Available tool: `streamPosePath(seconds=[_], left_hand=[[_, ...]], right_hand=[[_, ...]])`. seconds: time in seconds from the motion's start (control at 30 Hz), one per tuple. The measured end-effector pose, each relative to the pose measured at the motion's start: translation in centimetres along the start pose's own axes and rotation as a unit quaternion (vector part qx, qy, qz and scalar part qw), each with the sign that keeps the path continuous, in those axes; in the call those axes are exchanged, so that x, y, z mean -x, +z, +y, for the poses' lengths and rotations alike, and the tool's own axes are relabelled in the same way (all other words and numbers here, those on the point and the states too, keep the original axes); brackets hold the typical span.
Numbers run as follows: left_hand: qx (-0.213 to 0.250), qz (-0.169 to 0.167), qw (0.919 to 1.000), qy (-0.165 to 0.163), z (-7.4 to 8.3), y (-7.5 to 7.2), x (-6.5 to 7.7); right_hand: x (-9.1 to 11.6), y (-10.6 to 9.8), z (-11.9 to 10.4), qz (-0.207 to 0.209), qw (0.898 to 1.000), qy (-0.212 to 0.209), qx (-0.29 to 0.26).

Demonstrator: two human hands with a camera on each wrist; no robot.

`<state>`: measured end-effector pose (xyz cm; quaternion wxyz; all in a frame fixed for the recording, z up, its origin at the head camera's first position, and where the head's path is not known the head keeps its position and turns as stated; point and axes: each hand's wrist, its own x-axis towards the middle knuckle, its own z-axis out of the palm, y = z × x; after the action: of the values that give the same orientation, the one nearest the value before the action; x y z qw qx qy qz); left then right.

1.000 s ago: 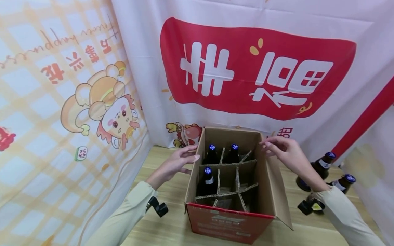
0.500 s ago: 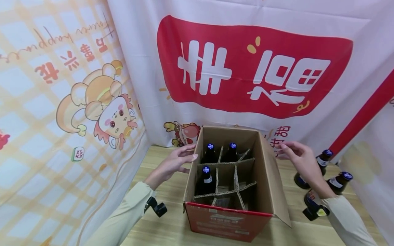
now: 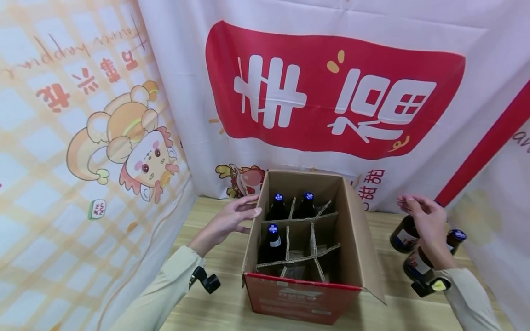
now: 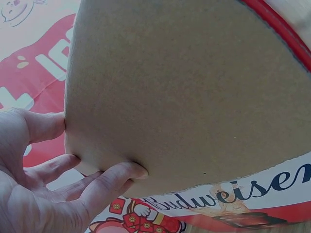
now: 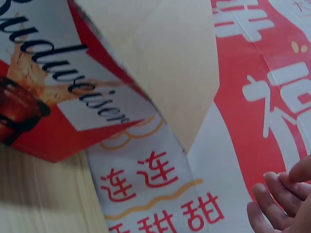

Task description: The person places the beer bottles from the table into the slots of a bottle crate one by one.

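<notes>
A tall red-printed cardboard box (image 3: 304,301) stands upright on the pale wood-grained surface (image 3: 227,303). Inside it, thin corrugated cardboard dividers (image 3: 299,219) with rough cut edges form compartments, which probably serve to stop glass from knocking against glass. The first blue-capped dark bottle (image 3: 278,209) is in the far left compartment of the box, the second blue-capped dark bottle (image 3: 306,210) is next to it in the far row, and the third blue-capped dark bottle (image 3: 272,246) is nearer, along the left wall. To the right of the box, two more round-bodied bottles stand close together: the farther labelled bottle (image 3: 402,240) and the nearer labelled bottle (image 3: 416,264).

The left hand (image 3: 225,220) is at the left side of the box. Its fingers are spread and rather straight, and they touch the smooth brown left flap (image 4: 175,97) without gripping it; I judge that this light contact helps to steady the box. The right hand (image 3: 428,225) is well apart from the box on its right, in front of the two labelled bottles in the head view. Its fingers are loosely bent and hold nothing; whether it touches glass, I cannot tell. The stiff, flat right flap (image 3: 368,257) slopes outward from the box, so it seems to leave the top accessible.
</notes>
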<state>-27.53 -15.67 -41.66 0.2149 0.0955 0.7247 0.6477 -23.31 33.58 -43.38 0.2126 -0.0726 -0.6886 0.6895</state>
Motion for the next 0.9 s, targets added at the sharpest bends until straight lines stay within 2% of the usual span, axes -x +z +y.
streamPosePath(seconds=[0.23,0.43,0.53,0.63,0.7,0.73,0.8,0.87,0.9], left_hand=[[0.001,-0.005,1.0,-0.002,-0.2,0.2,0.0],[-0.005,-0.001,1.0,-0.002,-0.1,-0.1,0.1],[-0.008,-0.003,1.0,-0.002,-0.1,-0.1,0.1],[-0.008,-0.005,1.0,-0.003,-0.1,-0.1,0.1],[-0.009,-0.007,0.9999,-0.003,-0.1,-0.1,0.1],[-0.009,-0.007,0.9999,-0.003,-0.1,-0.1,0.1],[-0.011,-0.006,0.9999,-0.004,-0.1,-0.1,0.1],[-0.012,-0.004,0.9999,-0.004,-0.1,-0.1,0.1],[-0.012,-0.001,0.9999,-0.006,-0.1,0.0,0.1]], right_hand=[[0.1,-1.6,0.8,0.081,0.996,0.034,-0.034],[0.1,-2.2,1.9,0.151,0.985,0.072,-0.045],[0.2,-2.7,2.9,0.182,0.982,0.046,-0.035],[0.9,-3.2,4.3,0.194,0.979,-0.049,0.028],[1.5,-3.4,5.1,0.203,0.965,-0.136,0.097],[1.7,-3.4,5.5,0.212,0.951,-0.182,0.134],[2.0,-3.5,6.1,0.236,0.913,-0.262,0.203],[2.1,-3.8,6.6,0.263,0.88,-0.309,0.246],[2.0,-4.0,6.8,0.272,0.868,-0.324,0.26]])
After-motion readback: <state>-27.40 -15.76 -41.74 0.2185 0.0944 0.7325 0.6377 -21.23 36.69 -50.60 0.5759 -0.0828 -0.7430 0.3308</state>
